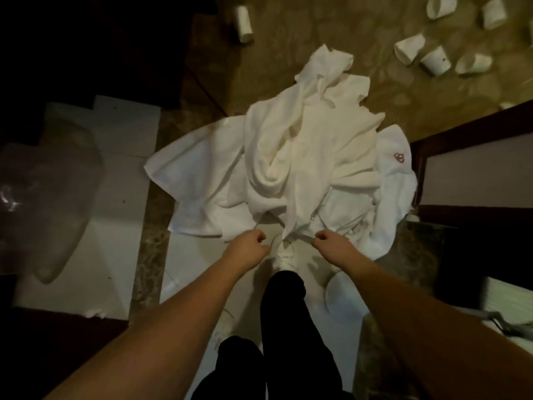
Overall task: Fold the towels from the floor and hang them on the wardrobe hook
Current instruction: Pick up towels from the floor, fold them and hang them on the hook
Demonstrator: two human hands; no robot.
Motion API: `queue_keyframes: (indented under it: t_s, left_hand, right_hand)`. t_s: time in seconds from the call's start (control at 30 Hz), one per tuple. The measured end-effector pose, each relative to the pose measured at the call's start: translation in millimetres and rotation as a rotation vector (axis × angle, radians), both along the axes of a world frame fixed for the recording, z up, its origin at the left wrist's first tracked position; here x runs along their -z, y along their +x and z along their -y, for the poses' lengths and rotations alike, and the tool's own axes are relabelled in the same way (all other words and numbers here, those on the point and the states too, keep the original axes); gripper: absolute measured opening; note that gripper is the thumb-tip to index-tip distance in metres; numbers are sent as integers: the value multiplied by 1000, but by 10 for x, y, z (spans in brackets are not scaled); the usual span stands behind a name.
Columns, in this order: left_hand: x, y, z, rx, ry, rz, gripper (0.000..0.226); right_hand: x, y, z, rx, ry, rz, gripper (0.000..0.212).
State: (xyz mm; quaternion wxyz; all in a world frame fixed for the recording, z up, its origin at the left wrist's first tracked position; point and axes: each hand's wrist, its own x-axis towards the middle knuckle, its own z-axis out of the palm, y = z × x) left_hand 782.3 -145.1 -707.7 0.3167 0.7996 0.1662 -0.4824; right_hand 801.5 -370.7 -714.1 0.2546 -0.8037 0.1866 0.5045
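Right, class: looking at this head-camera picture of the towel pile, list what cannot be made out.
- Wardrobe hook: not in the head view at all.
- Number of towels: the white towel pile overlaps itself, so no count.
- Red emblem: too small to read.
- Left hand and right hand: fingers curled at the pile's near edge; blur hides whether they pinch cloth.

Under me the floor [291, 47] is patterned brown carpet farther out and pale tile near my feet. A heap of white towels [291, 157] lies crumpled across both — one bears a small red emblem (on the heap's right edge). Beyond the heap, white paper cups [437, 60] lie tipped over on the carpet, most to its far right — one to its far left.
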Motion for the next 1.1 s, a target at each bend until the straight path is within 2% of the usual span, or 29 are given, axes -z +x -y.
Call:
queue_keyframes:
  t_s: [0.07,0.13,0.2,0.3,0.33,0.4,0.47,0.53,0.63,0.77,0.8,0.9,0.93,1.0,1.1]
  left_hand:
    - [271,136,183,-167,-42,-48,35]
    - [557,231,354,-217,-64,-98,38]
    - [825,298,524,-204,-74,-126,41]
    - [1125,333,722,-110,-55,-147,43]
    - [1219,333,763,-55,-42,-154,43]
    - [1368,358,810,47,-7,-162,32]
    - [1448,395,810,39,19,-170,8]
    - [1468,424,783,-39,-2,-175,24]
    - [1361,446,709,-184,-75,-172,18]
    - [1184,451,628,-352,-122,-209,6]
    - [1174,464,613,-357,-123,-223,16]
    - [1273,489,597,-221,-120,-245,58]
    - [1321,481,610,-160,-127,-242,63]
    - [1435,440,667,0,-130,-209,52]
    - [1553,371,752,162,-49,-140,36]
  right_hand:
    - [283,171,60,15,12,-22,33]
    - [548,314,114,72,41,-61,38]
    - [779,408,135,236,104,-118,31]
    - [1038,452,99,586,234,-242,10]
    - [1121,448,88,632,260,-264,10]
    - [1250,449,90,658,310,-281,20]
    - [1333,445,118,638,343,-274,26]
    - [1371,448,164,562,354,-258,22]
    - [1343,447,167,438,357,-239,19]
    - [1224,460,68,367,345,-233,51]
    - [1209,492,49,303,325,-209,55]
    - [1251,637,28,-69,279,-103,67]
    - [1284,674,21,-207,269,-78,70]
    - [1370,715,3,-472,239,-12,75]
    - [1452,746,-33,-733,199,176,73]
